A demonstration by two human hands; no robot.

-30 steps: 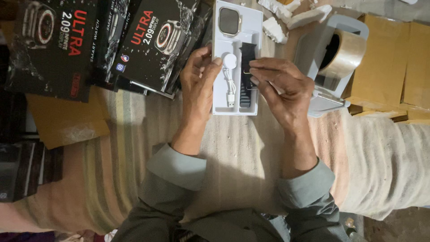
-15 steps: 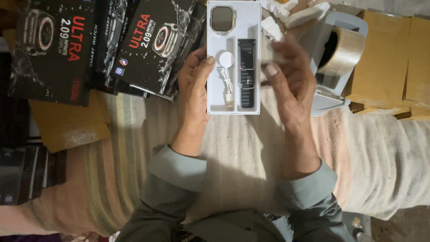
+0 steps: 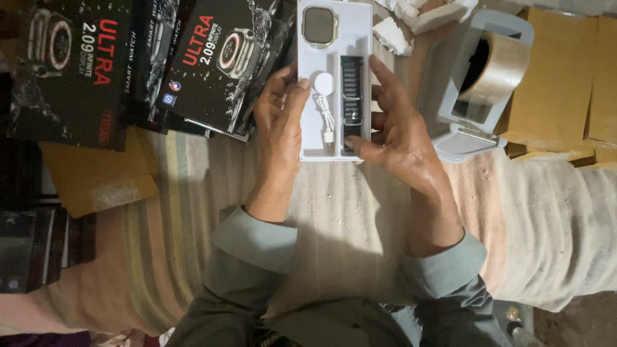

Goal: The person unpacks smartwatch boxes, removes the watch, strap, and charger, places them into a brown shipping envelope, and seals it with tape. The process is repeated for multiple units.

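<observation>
Head view: black printed boxes point(image 3: 212, 64) lie left of the grip. Left hand point(image 3: 279, 115) grasps the white tray's point(image 3: 335, 151) left edge; right hand point(image 3: 398, 128) clasps its right edge, thumb on the dark strap point(image 3: 350, 90). Watch face point(image 3: 319, 27), round charger point(image 3: 322, 83) and strap already sit in their slots; the tray remains unboxed. A tape dispenser point(image 3: 482, 77) stands right.

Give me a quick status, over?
Left hand and right hand grip white tray by its sides. Watch face, charger, dark strap seated inside. Tape dispenser beside, apart.
</observation>
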